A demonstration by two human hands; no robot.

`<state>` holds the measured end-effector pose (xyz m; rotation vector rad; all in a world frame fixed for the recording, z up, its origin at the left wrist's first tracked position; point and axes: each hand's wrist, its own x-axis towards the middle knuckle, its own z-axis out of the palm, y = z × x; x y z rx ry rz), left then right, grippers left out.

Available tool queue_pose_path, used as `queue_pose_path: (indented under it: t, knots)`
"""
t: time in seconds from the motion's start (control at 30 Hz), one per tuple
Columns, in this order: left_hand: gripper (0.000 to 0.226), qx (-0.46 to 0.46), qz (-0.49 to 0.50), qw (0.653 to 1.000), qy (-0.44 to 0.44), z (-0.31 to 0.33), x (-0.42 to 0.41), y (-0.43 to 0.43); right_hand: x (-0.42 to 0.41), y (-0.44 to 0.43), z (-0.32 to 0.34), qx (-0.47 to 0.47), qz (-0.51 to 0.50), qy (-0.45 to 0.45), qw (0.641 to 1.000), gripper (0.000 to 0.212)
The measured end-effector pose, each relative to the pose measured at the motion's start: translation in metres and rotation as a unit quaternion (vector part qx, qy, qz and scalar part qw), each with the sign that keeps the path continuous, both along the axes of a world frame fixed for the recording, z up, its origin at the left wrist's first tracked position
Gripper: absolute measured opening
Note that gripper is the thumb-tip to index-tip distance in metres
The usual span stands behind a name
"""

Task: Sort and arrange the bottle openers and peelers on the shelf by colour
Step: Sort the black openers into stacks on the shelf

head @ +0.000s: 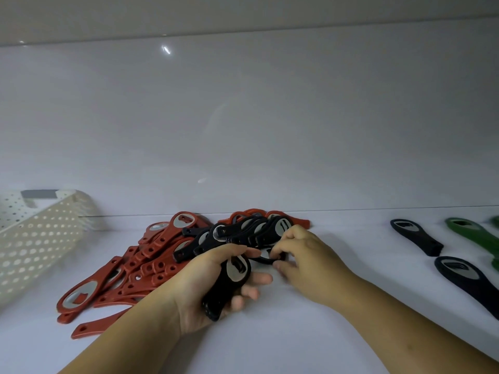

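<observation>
A heap of red bottle openers (127, 268) lies on the white shelf (283, 341), left of centre. Several black openers (243, 232) are piled on its right side. My left hand (205, 287) is closed around a small stack of black openers (229, 282), heads up. My right hand (305, 260) pinches another black opener (263, 259) at the edge of the pile, just right of my left hand. Two dark blue openers (415, 236) (464, 279) lie apart at the right, and green openers (469, 233) lie beyond them.
A white perforated plastic basket (35, 238) stands tilted at the far left. The shelf's glossy back wall (243, 130) rises right behind the pile. Bare shelf surface shows between my right arm and the dark blue openers.
</observation>
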<state>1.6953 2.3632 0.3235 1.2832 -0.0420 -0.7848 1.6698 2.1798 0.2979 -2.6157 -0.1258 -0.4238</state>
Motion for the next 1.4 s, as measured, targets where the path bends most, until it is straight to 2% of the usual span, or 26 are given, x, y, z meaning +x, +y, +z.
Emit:
queue_pose_path:
  t: [0.13,0.2,0.33,0.43,0.57,0.67,0.73,0.8,0.83,0.87,0.93,1.0,1.03,1.1,1.2,1.33,1.4]
  knots:
    - [0.035,0.009,-0.016,1.0,-0.001,0.002,-0.003,0.002,-0.001,0.002,0.008,0.052,-0.023,-0.101,0.993,0.015]
    - [0.039,0.009,-0.021,1.0,0.002,0.003,-0.004,0.001,-0.002,0.0,0.012,0.115,-0.051,-0.133,0.983,0.014]
    - [0.043,-0.004,-0.031,0.999,0.012,0.006,-0.007,0.0,-0.006,-0.005,0.02,0.284,-0.083,-0.127,0.947,0.025]
    - [0.05,-0.011,-0.031,0.999,0.003,0.007,-0.009,-0.001,-0.015,0.001,0.032,0.389,0.017,-0.098,0.916,0.027]
    - [0.052,-0.022,-0.113,0.992,-0.042,0.009,-0.016,0.001,-0.027,0.026,0.026,0.33,0.102,-0.039,0.938,0.013]
    - [0.032,-0.015,-0.152,0.982,-0.106,0.009,-0.018,0.004,-0.032,0.032,0.026,0.338,0.117,-0.012,0.934,0.017]
    - [0.038,-0.049,-0.105,0.987,-0.111,0.009,-0.017,0.003,-0.03,0.03,0.029,0.34,0.097,-0.057,0.934,0.019]
    - [0.049,-0.09,-0.001,0.99,-0.108,0.009,-0.013,0.0,-0.027,0.025,0.03,0.329,0.047,-0.082,0.94,0.016]
    - [0.044,-0.098,0.051,0.985,-0.13,0.009,-0.012,0.0,-0.025,0.023,0.028,0.315,0.029,-0.074,0.946,0.013]
    - [0.034,-0.092,0.093,0.977,-0.166,0.01,-0.01,-0.001,-0.024,0.02,0.026,0.3,0.028,-0.041,0.953,0.01]
    - [0.024,-0.063,0.142,0.958,-0.242,0.009,-0.01,-0.001,-0.026,0.019,0.023,0.26,0.083,0.067,0.96,0.021]
    - [0.022,-0.047,0.15,0.943,-0.294,0.007,-0.013,-0.003,-0.029,0.024,0.019,0.206,0.145,0.155,0.955,0.031]
    - [0.022,-0.038,0.138,0.937,-0.319,0.007,-0.016,-0.005,-0.031,0.028,0.019,0.192,0.163,0.168,0.953,0.027]
    - [0.024,-0.002,0.092,0.913,-0.396,0.003,-0.022,-0.008,-0.034,0.035,0.022,0.221,0.179,0.177,0.942,0.019]
    - [0.024,0.048,0.034,0.869,-0.491,-0.001,-0.028,-0.008,-0.034,0.036,0.019,0.282,0.201,0.184,0.92,0.024]
    - [0.026,0.032,0.021,0.859,-0.511,-0.001,-0.029,-0.01,-0.031,0.04,0.014,0.315,0.206,0.173,0.91,0.036]
    - [0.031,0.038,-0.005,0.845,-0.534,-0.002,-0.032,-0.008,-0.03,0.04,0.012,0.329,0.204,0.16,0.908,0.025]
